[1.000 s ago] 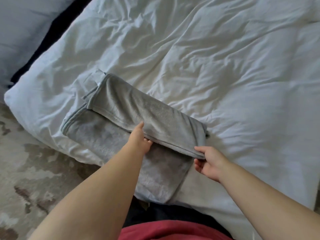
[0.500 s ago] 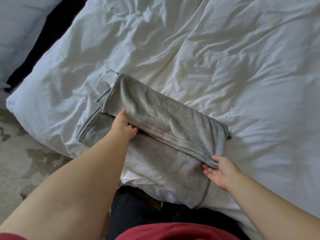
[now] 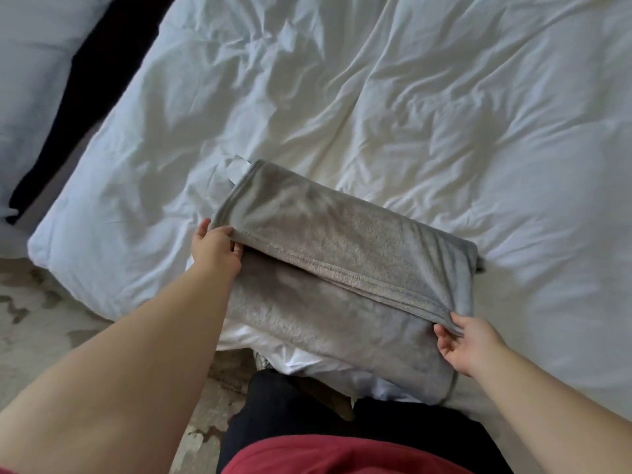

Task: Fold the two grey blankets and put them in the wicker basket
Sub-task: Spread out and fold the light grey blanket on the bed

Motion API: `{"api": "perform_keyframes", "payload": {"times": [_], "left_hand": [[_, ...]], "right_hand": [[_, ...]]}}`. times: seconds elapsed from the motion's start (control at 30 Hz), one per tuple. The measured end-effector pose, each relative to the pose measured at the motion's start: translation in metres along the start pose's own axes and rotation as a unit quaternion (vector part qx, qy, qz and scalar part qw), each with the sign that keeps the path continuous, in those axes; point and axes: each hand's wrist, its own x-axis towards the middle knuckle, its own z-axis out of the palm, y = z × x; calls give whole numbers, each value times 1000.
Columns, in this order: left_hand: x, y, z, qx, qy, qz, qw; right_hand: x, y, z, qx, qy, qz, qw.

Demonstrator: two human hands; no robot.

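A grey fleece blanket (image 3: 342,268) lies partly folded on the near edge of the white bed, its far half doubled over toward me with a stitched hem running diagonally across. My left hand (image 3: 215,251) pinches the left end of that folded flap. At the right end of the same hem, my right hand (image 3: 468,343) pinches the corner between thumb and fingers. The lower layer hangs slightly over the bed's edge. No second blanket and no wicker basket are in view.
A rumpled white duvet (image 3: 410,114) covers the bed. A white pillow (image 3: 30,80) sits at the far left beyond a dark gap. Patterned beige carpet (image 3: 41,330) shows at lower left. My dark trousers and red top fill the bottom.
My left hand slid left along the folded flap's hem to its left corner. My right hand kept its hold on the right corner. The view shifted so the blanket sits further right.
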Motion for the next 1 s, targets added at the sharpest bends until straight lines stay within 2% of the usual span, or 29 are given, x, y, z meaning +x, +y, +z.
{"api": "perform_keyframes", "payload": {"times": [0.07, 0.13, 0.2, 0.27, 0.33, 0.43, 0.5, 0.6, 0.67, 0.8, 0.83, 0.87, 0.97, 1.0], "left_hand": [[-4, -3, 0, 2, 9, 1, 1000], [-13, -10, 2, 55, 35, 12, 998], [-19, -19, 4, 142, 103, 56, 983], [-31, -24, 9, 161, 177, 102, 966], [-49, -32, 14, 197, 191, 156, 949], [-80, -70, 25, 293, 82, 202, 931], [-101, -102, 32, 323, -30, 176, 929], [-121, -147, 41, 388, -155, 111, 902], [-128, -172, 44, 403, -190, 73, 892], [-129, -194, 46, 452, -159, 78, 874], [-129, -195, 47, 485, -152, 96, 856], [-128, -195, 47, 540, -152, 126, 818], [-125, -195, 44, 718, -168, 220, 638], [-125, -195, 43, 742, -174, 226, 607]], "right_hand": [[0, 0, -1, -13, 3, -1, 1000], [-1, -4, -3, -53, 13, -5, 999], [2, -10, -7, -113, 27, -7, 993], [4, -18, -9, -175, 31, -7, 984], [7, -26, -10, -229, 25, -9, 973], [6, -38, -8, -224, -16, -8, 975], [9, -48, -7, -176, -53, -8, 983], [18, -64, -9, -116, -86, -18, 989], [22, -71, -10, -88, -111, -15, 990], [33, -75, -17, -105, -143, -23, 984], [36, -74, -18, -110, -155, -20, 982], [38, -74, -19, -117, -167, -15, 979], [39, -73, -19, -154, -206, 5, 966], [39, -73, -19, -175, -214, 7, 961]]}}
